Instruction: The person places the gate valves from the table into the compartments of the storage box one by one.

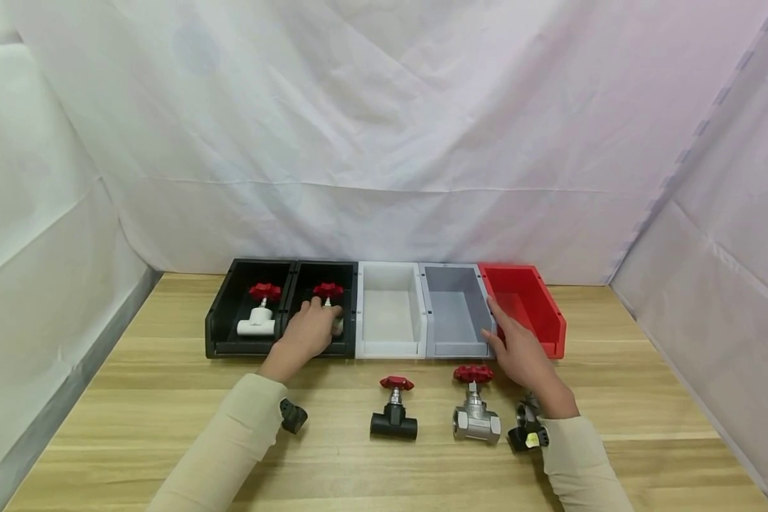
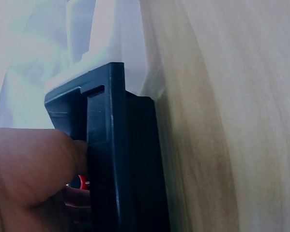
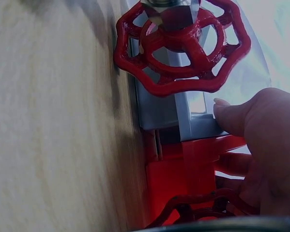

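My left hand reaches into the second black bin, its fingers curled round a valve with a red handwheel; most of the valve's body is hidden by the hand. In the left wrist view the thumb lies behind the bin's front wall. My right hand rests at the join of the grey bin and the red bin. In the right wrist view its thumb is at the grey bin's edge, and the other fingers lie over the red bin.
A white valve lies in the left black bin. Beside the second black bin stands a white bin. On the table lie a black valve and a steel valve; another metal valve is partly covered by my right forearm.
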`<state>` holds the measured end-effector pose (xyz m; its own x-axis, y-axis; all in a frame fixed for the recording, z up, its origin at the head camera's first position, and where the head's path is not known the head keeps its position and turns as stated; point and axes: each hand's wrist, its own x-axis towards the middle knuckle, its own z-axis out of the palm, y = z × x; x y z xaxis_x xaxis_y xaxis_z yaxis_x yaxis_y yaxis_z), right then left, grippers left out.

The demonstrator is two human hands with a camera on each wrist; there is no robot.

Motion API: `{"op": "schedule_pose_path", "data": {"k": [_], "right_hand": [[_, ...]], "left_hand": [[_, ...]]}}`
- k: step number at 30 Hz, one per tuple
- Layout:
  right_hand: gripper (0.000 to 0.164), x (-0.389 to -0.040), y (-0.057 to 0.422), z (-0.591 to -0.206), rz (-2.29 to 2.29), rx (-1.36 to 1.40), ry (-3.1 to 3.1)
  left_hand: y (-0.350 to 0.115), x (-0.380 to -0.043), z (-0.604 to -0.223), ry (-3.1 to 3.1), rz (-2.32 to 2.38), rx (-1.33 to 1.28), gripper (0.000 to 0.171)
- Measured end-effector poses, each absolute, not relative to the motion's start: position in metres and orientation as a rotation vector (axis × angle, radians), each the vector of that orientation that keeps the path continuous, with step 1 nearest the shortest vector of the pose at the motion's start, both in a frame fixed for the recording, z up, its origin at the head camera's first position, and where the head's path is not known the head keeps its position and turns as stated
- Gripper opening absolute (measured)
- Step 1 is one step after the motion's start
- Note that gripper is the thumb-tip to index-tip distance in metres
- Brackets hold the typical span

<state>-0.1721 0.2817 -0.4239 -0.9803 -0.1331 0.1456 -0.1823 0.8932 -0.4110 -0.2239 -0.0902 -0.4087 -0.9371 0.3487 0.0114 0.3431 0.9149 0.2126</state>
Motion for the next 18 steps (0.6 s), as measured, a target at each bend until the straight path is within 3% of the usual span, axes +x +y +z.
{"op": "schedule_pose_path", "data": {"k": [10,18], "right_hand": [[0.081,-0.173,0.283,-0.421,0.658,0.245,-2.949],[0.081,-0.173,0.281,-0.422,0.662,0.239,-2.953]], "left_hand": [[-0.091,-0.216,-0.398,3.077,0.383,0.583,0.023],[-0.096,-0.202,-0.393,3.08,0.53,0.598,0.034]]}}
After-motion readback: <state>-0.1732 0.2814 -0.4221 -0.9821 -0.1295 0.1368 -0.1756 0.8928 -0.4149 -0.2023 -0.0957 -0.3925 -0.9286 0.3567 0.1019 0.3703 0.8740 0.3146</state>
